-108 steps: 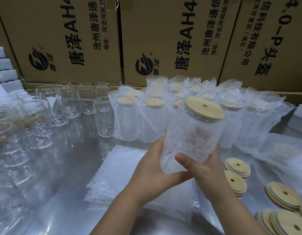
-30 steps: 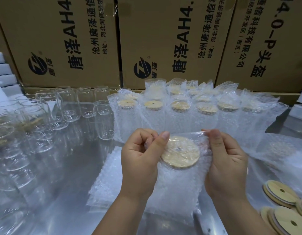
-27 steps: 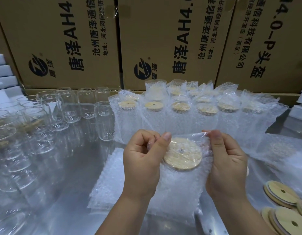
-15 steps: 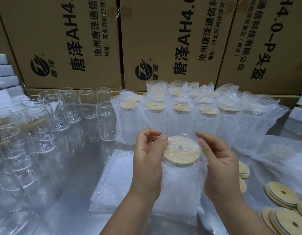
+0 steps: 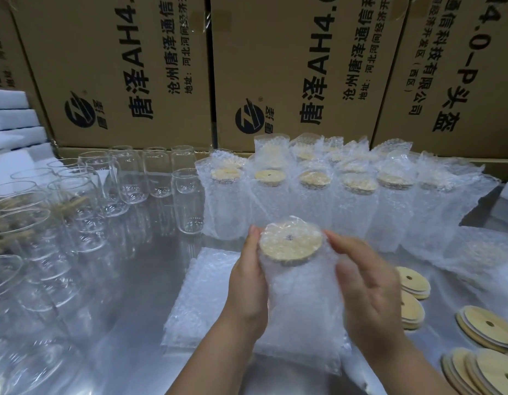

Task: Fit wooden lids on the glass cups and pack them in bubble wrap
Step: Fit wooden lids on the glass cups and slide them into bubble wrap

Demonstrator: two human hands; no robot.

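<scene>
Gripping the bubble-wrapped cup (image 5: 299,297) from its left side, the left hand (image 5: 248,283) has its thumb laid up the front edge, with the tip level with the wooden lid (image 5: 291,244); the other fingers are hidden behind the wrap. Right hand (image 5: 371,286): motion-blurred, with the fingers extended flat against the right side of the wrap and pointing toward the lid, not curled round it. Both forearms enter from the bottom edge. The cup is held upright above the steel table (image 5: 133,280), over a stack of flat bubble bags (image 5: 195,295). The lid is seated on the cup, under the wrap.

Writing: the cardboard boxes (image 5: 118,67) behind are printed sideways in black: "唐泽AH4", "沧州唐泽通信", "地址:河北河间经济开". The right-hand box reads "科技有限公司", "(西区)", "-P头盔". A round black logo sits beside "唐泽".

Bare glass cups (image 5: 187,206) stand at left, finished wrapped cups (image 5: 269,195) at centre back, and loose lids (image 5: 412,280) at right.
</scene>
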